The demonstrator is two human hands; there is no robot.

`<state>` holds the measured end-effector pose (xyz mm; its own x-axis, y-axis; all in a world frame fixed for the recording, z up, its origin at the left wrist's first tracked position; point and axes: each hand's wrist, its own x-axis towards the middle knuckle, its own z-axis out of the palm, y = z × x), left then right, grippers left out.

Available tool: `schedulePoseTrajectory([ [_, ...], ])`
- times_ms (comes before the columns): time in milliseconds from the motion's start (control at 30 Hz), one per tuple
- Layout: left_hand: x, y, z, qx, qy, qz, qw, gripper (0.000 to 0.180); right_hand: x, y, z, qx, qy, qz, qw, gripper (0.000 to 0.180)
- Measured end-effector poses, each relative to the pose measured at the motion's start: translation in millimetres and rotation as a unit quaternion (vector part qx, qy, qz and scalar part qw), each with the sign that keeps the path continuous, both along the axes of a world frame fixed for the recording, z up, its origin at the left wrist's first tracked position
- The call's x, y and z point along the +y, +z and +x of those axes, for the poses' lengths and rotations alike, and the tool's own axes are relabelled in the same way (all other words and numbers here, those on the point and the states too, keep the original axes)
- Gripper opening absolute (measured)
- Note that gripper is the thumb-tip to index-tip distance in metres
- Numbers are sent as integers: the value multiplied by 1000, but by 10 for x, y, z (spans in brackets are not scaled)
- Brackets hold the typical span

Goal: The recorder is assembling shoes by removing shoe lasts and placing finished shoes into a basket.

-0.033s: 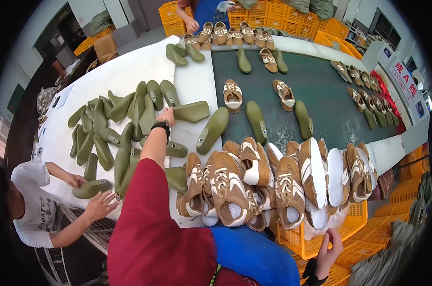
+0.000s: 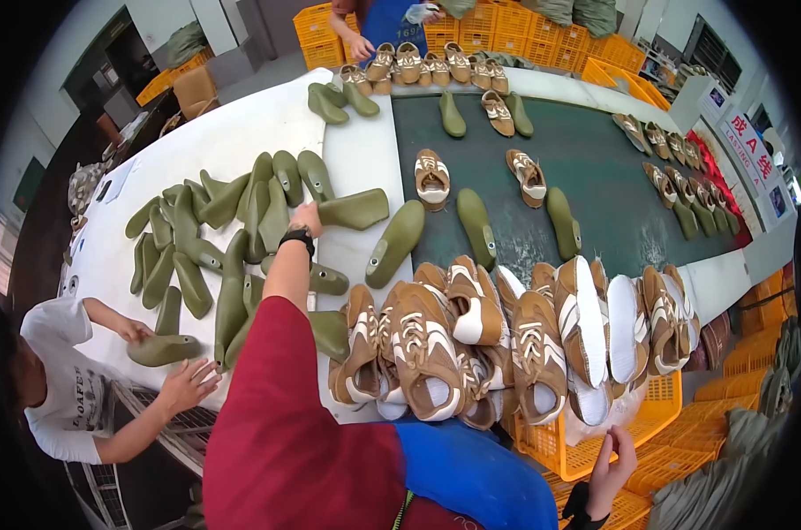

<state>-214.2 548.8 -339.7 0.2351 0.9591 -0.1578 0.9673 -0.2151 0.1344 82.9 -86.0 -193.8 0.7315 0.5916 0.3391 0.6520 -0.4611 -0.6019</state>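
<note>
My left hand (image 2: 307, 218) reaches out over the white table, its fingers closed round the narrow end of a green shoe last (image 2: 355, 208). More green lasts (image 2: 261, 212) lie in a loose heap to the left of that hand, some touching one another. Low on the right, my right hand (image 2: 614, 465) hangs beside a yellow crate (image 2: 559, 449), fingers apart and holding nothing. Close in front of me is a pile of brown and white sneakers (image 2: 423, 349), several turned sole up. A single last (image 2: 395, 243) rests right of my left hand, near the green surface.
At the left, a co-worker's hands (image 2: 188, 386) are at another last (image 2: 164, 351). Sneakers (image 2: 431, 179) and lasts stand spaced out on the dark green belt (image 2: 586, 132). Across the table, another person (image 2: 383, 26) stands behind a row of sneakers. Yellow crates (image 2: 701, 446) are stacked at the right.
The last by the co-worker's hands has shifted slightly left. My left hand has barely moved and keeps its grip on the shoe last.
</note>
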Motion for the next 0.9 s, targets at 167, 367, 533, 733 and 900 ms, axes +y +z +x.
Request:
schedulePoseTrajectory([
  [167,-87,-47,-174,173,-31,-97,980,61,-141,48,-191,-2,-46,-17,999,13],
  [367,60,160,-73,74,-103,-15,992,51,18,55,-214,2,-33,-25,999,12],
  [533,201,1457,147,-49,-126,-1,991,46,103,55,-219,-11,-2,-11,1000,11],
  [733,590,552,433,-189,-137,40,972,83,150,59,-343,-21,-5,-1,1000,11],
  [900,-63,-107,645,260,-311,-126,905,86,216,149,-346,-12,-23,-13,1000,11],
])
